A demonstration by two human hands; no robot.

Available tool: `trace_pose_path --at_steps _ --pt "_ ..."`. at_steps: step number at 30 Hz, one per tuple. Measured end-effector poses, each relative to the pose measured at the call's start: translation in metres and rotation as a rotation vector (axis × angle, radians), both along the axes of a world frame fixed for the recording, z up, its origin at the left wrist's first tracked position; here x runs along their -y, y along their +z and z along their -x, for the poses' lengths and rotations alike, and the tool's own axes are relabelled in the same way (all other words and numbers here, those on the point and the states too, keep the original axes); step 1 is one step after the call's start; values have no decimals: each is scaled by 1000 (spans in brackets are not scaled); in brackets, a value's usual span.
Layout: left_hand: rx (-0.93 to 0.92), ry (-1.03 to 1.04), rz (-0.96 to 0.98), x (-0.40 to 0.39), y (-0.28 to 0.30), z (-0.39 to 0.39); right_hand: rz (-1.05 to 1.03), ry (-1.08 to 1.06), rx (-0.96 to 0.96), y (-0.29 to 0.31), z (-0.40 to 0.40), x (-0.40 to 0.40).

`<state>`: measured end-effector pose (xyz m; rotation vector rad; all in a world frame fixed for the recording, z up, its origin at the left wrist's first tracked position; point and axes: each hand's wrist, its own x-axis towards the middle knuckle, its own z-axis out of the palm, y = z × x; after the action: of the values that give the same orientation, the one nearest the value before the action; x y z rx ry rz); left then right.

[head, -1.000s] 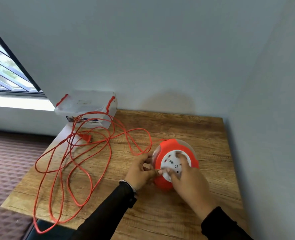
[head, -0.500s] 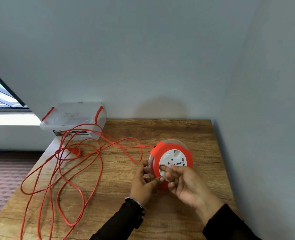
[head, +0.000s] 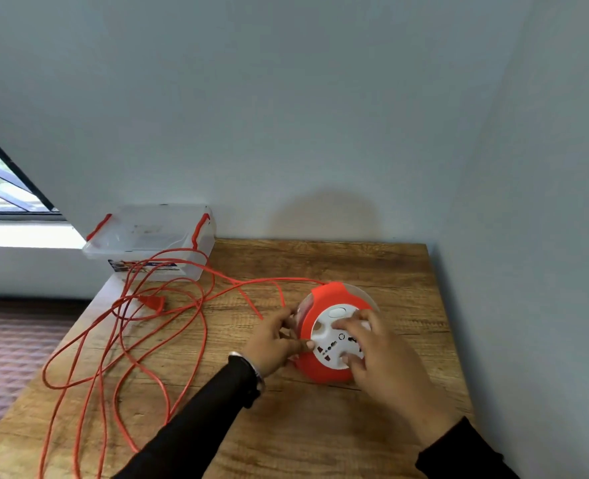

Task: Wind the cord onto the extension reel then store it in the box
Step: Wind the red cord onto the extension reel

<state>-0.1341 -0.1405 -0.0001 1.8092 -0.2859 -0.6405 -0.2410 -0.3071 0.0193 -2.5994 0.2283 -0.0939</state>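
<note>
1. while the round orange plastic extension reel with a white socket face (head: pixel 334 335) stands tilted on the brown wood-grain table (head: pixel 320 426), near the right wall, both hands are on it.
2. the left hand (head: pixel 275 344) grips the reel's left edge, fingers curled, thumb tip against the orange rim; whether it also pinches the cord there cannot be told.
3. the right hand (head: pixel 377 354) lies over the white socket face with fingers bent, fingertips pressing on the face and thumb at its lower edge.
4. the thin orange cord (head: pixel 196 323) runs from the reel's top leftwards and lies in loose, overlapping loops across the left half of the table, some loops hanging over the near-left edge.
5. the cord's orange plug (head: pixel 153 302) lies on the table among the loops, well apart from the reel.
6. the clear plastic storage box with orange latches (head: pixel 151 242) sits at the table's far-left corner against the wall, lid on, with one cord loop lying against its front.
7. both arms wear black sleeves.
</note>
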Motion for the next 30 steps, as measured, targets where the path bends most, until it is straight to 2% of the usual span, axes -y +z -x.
trace_pose_path --at_steps 4,7,11,17,20,23,30 --pt "30 -145 -147 5 16 -20 157 74 -98 -14 0 -3" --pt "99 -283 -262 14 28 -29 167 39 -104 -24 0 -4" --pt "152 -396 -365 32 42 -32 271 -62 19 -34 1 -1" --pt "225 -361 -399 37 45 -26 280 -129 132 -38 3 -4" --pt "208 -305 -349 33 41 -19 141 -187 169 -41 4 -6" --pt "129 -200 -228 29 29 -6 -42 -281 128 -41 4 -7" --pt "30 42 21 26 -5 28 -782 -463 -24 -28 -4 -13"
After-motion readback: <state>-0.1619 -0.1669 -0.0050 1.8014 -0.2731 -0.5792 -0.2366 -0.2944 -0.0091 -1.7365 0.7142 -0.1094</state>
